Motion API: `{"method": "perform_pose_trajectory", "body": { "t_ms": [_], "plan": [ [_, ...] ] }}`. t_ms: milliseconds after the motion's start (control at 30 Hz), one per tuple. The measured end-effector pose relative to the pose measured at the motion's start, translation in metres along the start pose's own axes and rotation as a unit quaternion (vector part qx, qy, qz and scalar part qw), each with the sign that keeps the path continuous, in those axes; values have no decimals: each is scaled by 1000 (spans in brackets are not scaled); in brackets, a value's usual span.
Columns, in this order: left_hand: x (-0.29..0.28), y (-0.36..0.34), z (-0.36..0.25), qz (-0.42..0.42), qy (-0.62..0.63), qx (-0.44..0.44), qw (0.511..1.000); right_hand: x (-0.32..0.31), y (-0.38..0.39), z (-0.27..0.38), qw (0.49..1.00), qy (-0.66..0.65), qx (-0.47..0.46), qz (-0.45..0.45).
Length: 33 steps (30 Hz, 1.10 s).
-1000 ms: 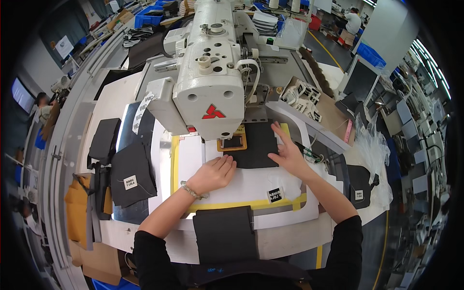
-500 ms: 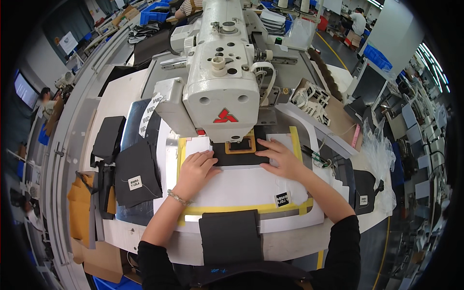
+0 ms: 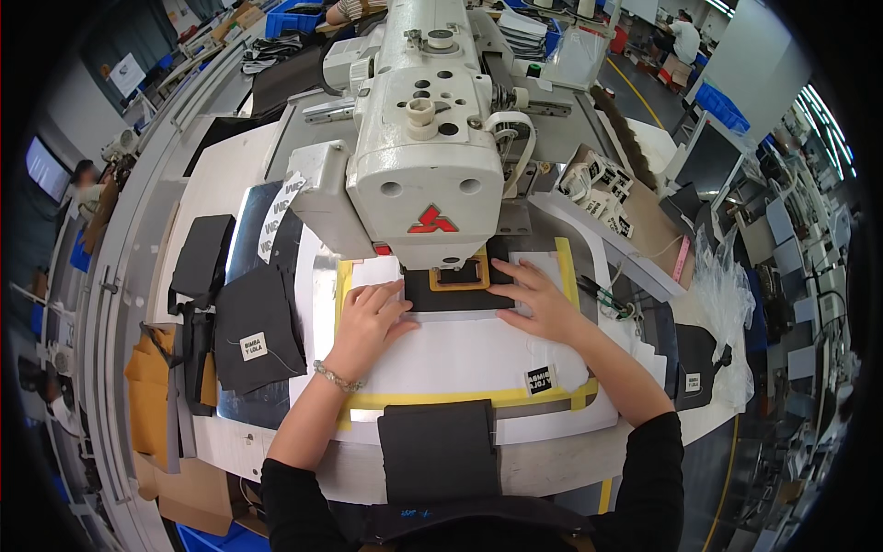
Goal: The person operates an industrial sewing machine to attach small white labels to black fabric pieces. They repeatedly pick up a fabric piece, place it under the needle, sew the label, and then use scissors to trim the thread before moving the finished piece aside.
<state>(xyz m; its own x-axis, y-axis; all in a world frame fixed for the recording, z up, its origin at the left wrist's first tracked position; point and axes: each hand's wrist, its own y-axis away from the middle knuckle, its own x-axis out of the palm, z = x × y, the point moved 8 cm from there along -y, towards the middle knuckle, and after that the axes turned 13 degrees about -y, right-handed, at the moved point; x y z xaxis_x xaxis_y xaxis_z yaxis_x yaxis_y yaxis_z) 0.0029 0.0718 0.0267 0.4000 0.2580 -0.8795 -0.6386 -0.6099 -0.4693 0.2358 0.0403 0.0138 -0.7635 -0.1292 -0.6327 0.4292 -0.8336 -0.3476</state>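
Note:
A black fabric piece (image 3: 430, 302) lies on the white work plate (image 3: 441, 354), under the head of a large white sewing machine (image 3: 414, 179). A small yellow-brown frame (image 3: 460, 286) presses on the fabric below the needle area. At the fabric's left edge rests my left hand (image 3: 370, 322), fingers extended and apart. My right hand (image 3: 538, 304) lies at its right edge with spread fingers, fingertips on the fabric. Neither hand is wrapped round anything. Nearer my right forearm, a small black label patch (image 3: 540, 380) lies on the plate.
A stack of black pieces (image 3: 440, 451) lies at the table's front edge. More black pieces (image 3: 258, 331), one with a white label, lie at left. On the right are a cardboard tray of labels (image 3: 602, 198), dark-handled snips (image 3: 602, 296) and clear plastic (image 3: 722, 285).
The view has shifted very slightly. Both hands keep nearly the same place on the fabric's edges, and nothing is taken up or let go.

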Motion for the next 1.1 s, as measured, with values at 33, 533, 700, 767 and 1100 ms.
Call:
{"method": "perform_pose_trajectory", "body": {
  "t_ms": [33, 533, 700, 767, 1100],
  "plan": [
    [0, 0, 0, 1, 2, 0, 1000, 0, 0, 0, 1000, 0, 2, 1],
    [-1, 5, -8, -23, -27, 21, 999, -5, 2, 11, 994, 101, -27, -2],
    [1, 5, -12, -16, -40, 38, 998, -10, 18, 19, 976, 208, -54, 25],
    [1, 4, -13, -16, -45, 42, 998, -8, 22, 22, 978, 201, -50, 29],
    [3, 4, -14, 2, -76, 49, 996, -7, 14, 23, 973, 228, -39, -1]
  ]
}}
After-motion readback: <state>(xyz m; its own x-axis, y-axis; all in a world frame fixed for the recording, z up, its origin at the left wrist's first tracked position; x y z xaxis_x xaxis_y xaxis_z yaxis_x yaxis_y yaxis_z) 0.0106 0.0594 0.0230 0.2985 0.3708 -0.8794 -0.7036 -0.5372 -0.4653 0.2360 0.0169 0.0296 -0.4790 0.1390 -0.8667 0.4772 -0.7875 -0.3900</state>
